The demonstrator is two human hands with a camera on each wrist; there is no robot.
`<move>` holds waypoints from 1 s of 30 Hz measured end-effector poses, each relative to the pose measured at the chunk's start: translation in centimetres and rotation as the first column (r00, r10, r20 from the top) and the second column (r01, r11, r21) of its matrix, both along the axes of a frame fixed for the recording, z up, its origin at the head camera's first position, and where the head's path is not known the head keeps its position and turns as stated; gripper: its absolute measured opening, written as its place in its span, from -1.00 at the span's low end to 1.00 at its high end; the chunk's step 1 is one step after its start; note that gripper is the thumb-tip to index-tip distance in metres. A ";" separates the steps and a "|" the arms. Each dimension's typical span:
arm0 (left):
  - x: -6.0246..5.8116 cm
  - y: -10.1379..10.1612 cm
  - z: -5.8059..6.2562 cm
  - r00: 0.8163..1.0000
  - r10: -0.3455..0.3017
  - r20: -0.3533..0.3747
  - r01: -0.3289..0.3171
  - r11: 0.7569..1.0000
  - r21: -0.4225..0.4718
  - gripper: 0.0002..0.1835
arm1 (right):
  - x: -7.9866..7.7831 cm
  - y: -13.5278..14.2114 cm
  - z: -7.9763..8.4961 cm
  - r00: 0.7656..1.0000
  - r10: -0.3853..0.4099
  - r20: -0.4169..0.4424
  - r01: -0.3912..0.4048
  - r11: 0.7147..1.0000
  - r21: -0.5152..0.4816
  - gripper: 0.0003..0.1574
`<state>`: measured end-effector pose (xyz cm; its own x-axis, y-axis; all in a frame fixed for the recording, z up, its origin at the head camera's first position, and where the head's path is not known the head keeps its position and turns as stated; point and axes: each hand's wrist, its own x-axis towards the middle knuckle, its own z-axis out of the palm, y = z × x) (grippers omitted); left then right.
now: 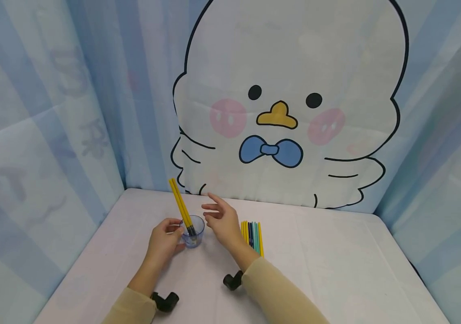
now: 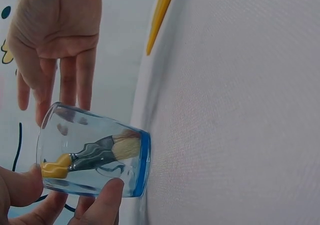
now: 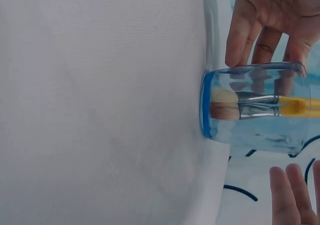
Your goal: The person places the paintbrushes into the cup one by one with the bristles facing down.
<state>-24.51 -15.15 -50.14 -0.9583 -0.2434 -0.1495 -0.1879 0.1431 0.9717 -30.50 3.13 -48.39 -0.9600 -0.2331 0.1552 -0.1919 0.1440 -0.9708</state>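
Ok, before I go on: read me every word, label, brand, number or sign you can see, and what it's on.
No readable text.
Clear cup: none legible.
Two brushes in it: none legible.
Row of coloured sticks: too small to tell.
Left-hand curtain: faint letter-like shapes, too blurred to read.

Grips now with the left hand [image 1: 164, 238], thumb and fingers curled in! Holds the right hand [image 1: 224, 221] up just opposite, loosely bent at the fingers, palm facing the left; slants left forearm [image 1: 142, 275] and right forearm [image 1: 250, 258] inward.
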 end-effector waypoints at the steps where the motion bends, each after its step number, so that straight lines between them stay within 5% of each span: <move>1: 0.0 0.0 0.0 1.000 0.000 0.001 0.000 1.000 -0.004 -0.64 | 0.1 0.2 0.0 1.000 0.001 0.003 -0.001 1.000 -0.004 -0.11; 16: 0.3 0.1 0.2 1.000 -0.013 -0.003 0.013 1.000 -0.004 -0.65 | 1.4 4.1 1.3 1.000 -0.025 0.019 0.026 0.997 -0.078 -0.11; 30: 0.1 0.1 0.1 1.000 0.003 0.002 -0.003 1.000 -0.005 -0.64 | 2.8 7.4 1.0 0.998 -0.046 0.048 0.048 0.998 -0.040 -0.13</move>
